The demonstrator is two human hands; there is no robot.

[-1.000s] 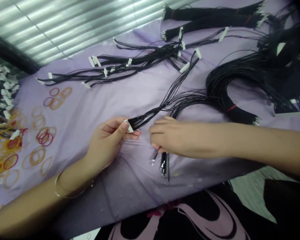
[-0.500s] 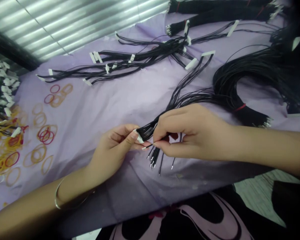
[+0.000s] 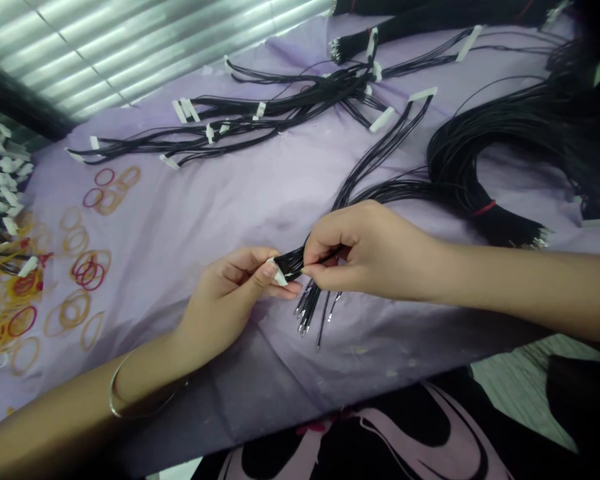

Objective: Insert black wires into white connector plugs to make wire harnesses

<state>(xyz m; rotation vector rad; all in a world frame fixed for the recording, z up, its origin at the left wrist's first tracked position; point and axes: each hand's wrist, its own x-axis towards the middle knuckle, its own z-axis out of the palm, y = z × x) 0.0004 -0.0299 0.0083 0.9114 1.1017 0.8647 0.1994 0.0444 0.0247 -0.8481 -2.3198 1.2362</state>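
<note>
Between thumb and fingers, my left hand pinches a white plastic connector with several black wires running out of it to the right. Just right of it, my right hand is closed in a pinch on a thin black wire, its tip close to the connector. Whether that tip is inside the connector I cannot make out. Below my right fingers hang several loose black wires with bare metal terminals at their ends.
Wired white connectors lie across the purple cloth. A thick black wire bundle, tied with a red band, curves at the right. Rubber bands are scattered at the left, beside a pile of white connectors.
My right hand has brought the wire from below the connector up to its wire side. My left hand keeps its hold, and the view has shifted slightly.
</note>
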